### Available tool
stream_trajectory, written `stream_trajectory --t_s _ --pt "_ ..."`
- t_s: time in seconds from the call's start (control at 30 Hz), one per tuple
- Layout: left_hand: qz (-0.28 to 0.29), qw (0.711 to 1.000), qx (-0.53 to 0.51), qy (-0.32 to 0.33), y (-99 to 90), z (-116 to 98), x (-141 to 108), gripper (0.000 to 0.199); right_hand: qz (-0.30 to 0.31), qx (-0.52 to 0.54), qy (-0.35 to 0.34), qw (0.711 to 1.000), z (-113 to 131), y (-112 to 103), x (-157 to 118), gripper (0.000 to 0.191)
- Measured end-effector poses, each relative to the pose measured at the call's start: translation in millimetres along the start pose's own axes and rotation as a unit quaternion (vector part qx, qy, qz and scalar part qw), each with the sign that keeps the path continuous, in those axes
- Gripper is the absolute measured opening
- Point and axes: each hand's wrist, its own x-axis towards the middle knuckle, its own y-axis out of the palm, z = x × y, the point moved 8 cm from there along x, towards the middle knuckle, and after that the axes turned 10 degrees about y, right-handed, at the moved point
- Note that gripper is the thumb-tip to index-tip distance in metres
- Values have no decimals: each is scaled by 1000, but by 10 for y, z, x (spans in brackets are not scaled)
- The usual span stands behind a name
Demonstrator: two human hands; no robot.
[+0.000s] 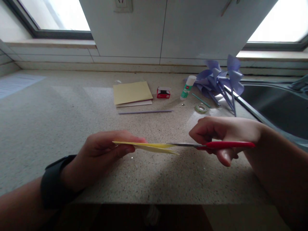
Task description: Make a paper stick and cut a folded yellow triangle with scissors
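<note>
My left hand (108,149) pinches a piece of yellow paper (154,147) by its left end, thumb below and fingers above. The paper is seen nearly edge-on, and its right end parts into layers. From the right, my right hand (220,134) grips a pair of scissors (228,145) by the red handles. The blades point left and their tips meet the paper's right side. How far the blades are apart cannot be made out from this angle. Both hands are above the speckled countertop (72,118), near its front edge.
Behind my hands lie a stack of yellow paper (132,93), a thin purple stick (146,112) and a small red box (163,93). A glue stick (188,87), a tape roll (201,108), a green stick (201,100) and purple pinwheels (221,77) are near the sink (276,102).
</note>
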Motion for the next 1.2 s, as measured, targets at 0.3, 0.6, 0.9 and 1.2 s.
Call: stream_trajectory --t_s 0.3,0.6,0.9,1.2 --pt "24 999 23 10 20 -16 2 40 15 22 -2 1000 23 69 80 49" --pt "14 999 24 21 31 -40 37 38 8 27 11 1000 -21 63 85 49" --pt "45 998 -6 33 77 -133 98 34 -2 -29 -11 1000 14 49 76 53" --pt "92 993 25 72 163 -219 90 32 -37 -106 -5 994 51 65 93 55"
